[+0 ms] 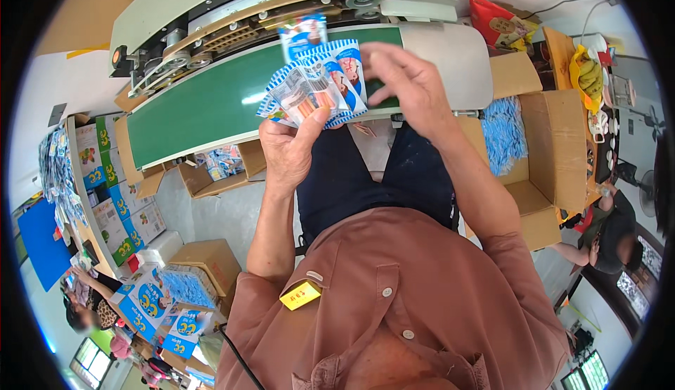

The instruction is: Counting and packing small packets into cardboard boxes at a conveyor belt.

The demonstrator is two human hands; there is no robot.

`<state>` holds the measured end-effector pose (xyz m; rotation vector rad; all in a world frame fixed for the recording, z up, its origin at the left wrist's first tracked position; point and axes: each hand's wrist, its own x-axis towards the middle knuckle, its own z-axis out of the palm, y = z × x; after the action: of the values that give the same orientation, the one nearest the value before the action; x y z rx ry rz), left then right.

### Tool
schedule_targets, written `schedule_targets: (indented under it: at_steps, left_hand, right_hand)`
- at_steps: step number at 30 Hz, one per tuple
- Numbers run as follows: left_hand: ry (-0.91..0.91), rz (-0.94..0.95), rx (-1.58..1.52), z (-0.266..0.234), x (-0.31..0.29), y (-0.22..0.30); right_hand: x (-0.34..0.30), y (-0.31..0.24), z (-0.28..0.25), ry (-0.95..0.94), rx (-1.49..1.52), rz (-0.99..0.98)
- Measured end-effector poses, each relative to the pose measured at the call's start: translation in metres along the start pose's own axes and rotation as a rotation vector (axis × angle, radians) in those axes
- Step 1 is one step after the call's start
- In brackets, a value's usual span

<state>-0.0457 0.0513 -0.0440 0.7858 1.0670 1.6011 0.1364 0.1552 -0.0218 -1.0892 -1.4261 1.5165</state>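
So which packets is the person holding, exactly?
Start at the green conveyor belt of the sealing machine. Over its right end, the left hand grips a fanned bunch of blue-and-white striped packets; unlike the loose ones in the cardboard box, these are raised.

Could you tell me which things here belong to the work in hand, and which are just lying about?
In hand:
left hand fanning blue-and-white striped snack packets
right hand
green conveyor belt

Lying about:
open brown cardboard box
red foil bag
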Motion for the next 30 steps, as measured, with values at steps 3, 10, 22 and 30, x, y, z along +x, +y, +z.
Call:
schedule_targets:
  at_steps: [3, 10, 22, 30]
  left_hand:
    - [-0.04, -0.02, 0.016, 0.006, 0.0, -0.003]
    - [0.018, -0.071, 0.116, 0.026, 0.008, -0.001]
    - [-0.014, -0.134, 0.122, 0.011, 0.016, 0.002]
    - [-0.123, -0.162, 0.065, 0.011, 0.024, 0.004]
  right_hand:
    - [-0.011, -0.002, 0.001, -0.22, 0.039, 0.128]
    - [-0.01, 0.006, -0.019, 0.134, 0.125, 0.068]
    - [0.043, 0.008, -0.032, 0.123, 0.098, 0.228]
    - [0.022, 0.001, -0.013, 0.187, -0.106, -0.009]
